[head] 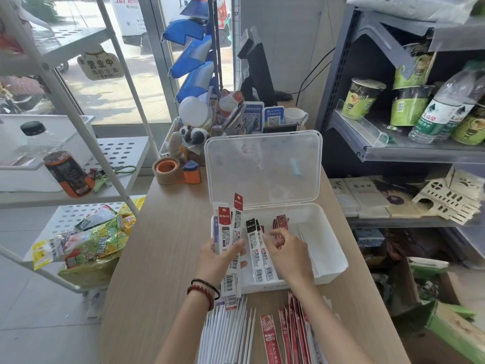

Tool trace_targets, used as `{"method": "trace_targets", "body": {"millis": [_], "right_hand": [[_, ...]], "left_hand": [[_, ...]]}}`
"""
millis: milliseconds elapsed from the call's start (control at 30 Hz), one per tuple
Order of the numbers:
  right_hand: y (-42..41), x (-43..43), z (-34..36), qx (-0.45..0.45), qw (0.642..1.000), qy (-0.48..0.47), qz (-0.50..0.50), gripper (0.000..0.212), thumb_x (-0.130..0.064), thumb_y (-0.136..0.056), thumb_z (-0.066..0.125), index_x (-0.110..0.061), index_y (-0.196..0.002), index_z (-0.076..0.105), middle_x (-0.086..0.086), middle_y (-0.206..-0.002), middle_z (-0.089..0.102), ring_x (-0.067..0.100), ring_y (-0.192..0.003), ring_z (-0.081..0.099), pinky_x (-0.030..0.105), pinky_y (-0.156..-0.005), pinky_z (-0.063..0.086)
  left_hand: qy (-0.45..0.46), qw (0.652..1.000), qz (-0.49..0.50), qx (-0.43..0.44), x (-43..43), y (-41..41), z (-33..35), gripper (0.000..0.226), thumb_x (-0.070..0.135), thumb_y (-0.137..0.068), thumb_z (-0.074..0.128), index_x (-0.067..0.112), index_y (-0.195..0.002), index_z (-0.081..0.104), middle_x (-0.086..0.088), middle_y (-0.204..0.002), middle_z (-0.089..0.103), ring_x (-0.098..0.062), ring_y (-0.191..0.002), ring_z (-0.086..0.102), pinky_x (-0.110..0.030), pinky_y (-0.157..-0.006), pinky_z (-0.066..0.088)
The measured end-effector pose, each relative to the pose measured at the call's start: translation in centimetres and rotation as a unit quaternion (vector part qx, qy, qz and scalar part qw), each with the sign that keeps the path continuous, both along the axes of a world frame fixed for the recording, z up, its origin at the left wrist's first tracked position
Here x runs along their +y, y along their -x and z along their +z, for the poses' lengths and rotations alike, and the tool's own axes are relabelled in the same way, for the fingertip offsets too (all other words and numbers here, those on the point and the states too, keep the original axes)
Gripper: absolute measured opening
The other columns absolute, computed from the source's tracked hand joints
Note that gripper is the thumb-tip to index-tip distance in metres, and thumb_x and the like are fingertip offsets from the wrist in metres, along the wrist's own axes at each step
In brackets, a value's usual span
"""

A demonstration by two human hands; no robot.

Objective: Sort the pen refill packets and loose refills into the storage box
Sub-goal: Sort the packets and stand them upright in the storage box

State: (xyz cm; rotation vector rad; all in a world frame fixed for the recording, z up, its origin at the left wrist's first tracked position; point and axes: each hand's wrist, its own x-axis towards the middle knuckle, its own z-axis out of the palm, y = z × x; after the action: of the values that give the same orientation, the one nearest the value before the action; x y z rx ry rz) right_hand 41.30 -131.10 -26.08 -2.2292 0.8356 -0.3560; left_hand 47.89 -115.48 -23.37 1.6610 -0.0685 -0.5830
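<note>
Sorting underway | left hand (215,258) pinched red-topped packets (229,227) over box (333,269), left end | right hand (291,253) hovered, fingers loose, empty | black-topped packets (258,248) inside | loose refills (225,334), red packets (291,334) lay near, unsorted

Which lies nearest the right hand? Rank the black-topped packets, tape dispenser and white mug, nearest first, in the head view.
1. Black-topped packets, in the box just left of the right hand.
2. Tape dispenser, far-left on the table.
3. White mug, behind the open lid.
</note>
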Motion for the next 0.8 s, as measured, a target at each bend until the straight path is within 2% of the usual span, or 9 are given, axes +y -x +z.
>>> {"method": "trace_targets", "body": {"millis": [100, 267, 400, 500, 567, 667, 733, 800], "right_hand": [[-0.02, 0.29, 0.43, -0.045, 0.999, -0.008, 0.022, 0.036, -0.058, -0.092, 0.050, -0.027, -0.103, 0.066, -0.018, -0.071, 0.060, -0.004, -0.060, 0.059, 0.011, -0.048, 0.045], [0.10, 0.49, 0.38, -0.064, 0.995, -0.010, 0.074, 0.036, -0.062, -0.091, 0.049, -0.031, -0.094, 0.066, -0.020, -0.068, 0.059, -0.005, -0.061, 0.059, 0.013, -0.055, 0.049], [0.16, 0.47, 0.51, -0.085, 0.991, -0.042, 0.096, 0.042, -0.071, -0.083, 0.049, -0.034, -0.091, 0.066, -0.015, -0.066, 0.062, -0.003, -0.056, 0.058, 0.013, -0.052, 0.047], [0.26, 0.46, 0.70, -0.096, 0.987, -0.060, 0.113, 0.051, -0.078, -0.077, 0.048, -0.034, -0.093, 0.069, -0.015, -0.067, 0.063, -0.005, -0.058, 0.057, 0.013, -0.051, 0.043], [0.30, 0.34, 0.62, -0.099, 0.985, -0.073, 0.118, 0.047, -0.074, -0.078, 0.053, -0.034, -0.094, 0.070, -0.015, -0.071, 0.066, -0.004, -0.061, 0.058, 0.014, -0.055, 0.045], [0.26, 0.24, 0.59, -0.106, 0.981, -0.107, 0.123, 0.039, -0.070, -0.079, 0.056, -0.034, -0.090, 0.068, -0.013, -0.076, 0.068, 0.003, -0.066, 0.062, 0.022, -0.060, 0.053], [0.12, 0.21, 0.50, -0.111, 0.980, -0.124, 0.107, 0.028, -0.062, -0.084, 0.058, -0.034, -0.088, 0.062, -0.009, -0.078, 0.068, 0.006, -0.068, 0.064, 0.026, -0.064, 0.056], [-0.04, 0.05, 0.31, -0.112, 0.982, -0.127, 0.081, 0.017, -0.049, -0.090, 0.058, -0.032, -0.089, 0.057, -0.008, -0.080, 0.067, 0.002, -0.069, 0.064, 0.021, -0.064, 0.055]], "left_hand": [[-0.020, 0.999, -0.009, -0.023, 0.08, 0.14, 0.06, 0.032, 0.033, -0.073, 0.075, 0.012, -0.096, 0.066, 0.003, -0.080, 0.076, -0.008, -0.072, 0.072, -0.021, -0.060, 0.057], [-0.035, 0.998, -0.016, -0.040, 0.04, 0.29, 0.20, 0.031, 0.037, -0.069, 0.077, 0.017, -0.092, 0.068, 0.002, -0.083, 0.076, -0.015, -0.081, 0.073, -0.038, -0.077, 0.059], [-0.040, 0.998, -0.025, -0.037, 0.04, 0.31, 0.28, 0.034, 0.034, -0.067, 0.079, 0.018, -0.094, 0.067, 0.001, -0.086, 0.075, -0.015, -0.081, 0.073, -0.038, -0.077, 0.059], [-0.045, 0.997, -0.053, -0.042, 0.05, 0.44, 0.39, 0.036, 0.031, -0.063, 0.083, 0.021, -0.094, 0.066, 0.004, -0.081, 0.075, -0.010, -0.074, 0.073, -0.025, -0.065, 0.058], [-0.046, 0.994, -0.076, -0.055, 0.03, 0.62, 0.44, 0.036, 0.030, -0.061, 0.085, 0.023, -0.092, 0.066, 0.007, -0.077, 0.075, -0.005, -0.068, 0.071, -0.014, -0.055, 0.052], [-0.047, 0.992, -0.096, -0.072, 0.04, 0.81, 0.61, 0.039, 0.036, -0.061, 0.084, 0.023, -0.094, 0.067, 0.010, -0.078, 0.075, -0.002, -0.066, 0.070, -0.010, -0.053, 0.049], [-0.055, 0.989, -0.098, -0.094, -0.06, 0.93, 0.66, 0.037, 0.045, -0.064, 0.077, 0.024, -0.093, 0.066, 0.009, -0.077, 0.074, -0.001, -0.066, 0.069, -0.011, -0.053, 0.049], [-0.068, 0.987, -0.090, -0.111, -0.31, 0.94, 0.37, 0.024, 0.042, -0.074, 0.071, 0.023, -0.089, 0.066, 0.006, -0.078, 0.074, -0.007, -0.071, 0.070, -0.021, -0.062, 0.056]]}}
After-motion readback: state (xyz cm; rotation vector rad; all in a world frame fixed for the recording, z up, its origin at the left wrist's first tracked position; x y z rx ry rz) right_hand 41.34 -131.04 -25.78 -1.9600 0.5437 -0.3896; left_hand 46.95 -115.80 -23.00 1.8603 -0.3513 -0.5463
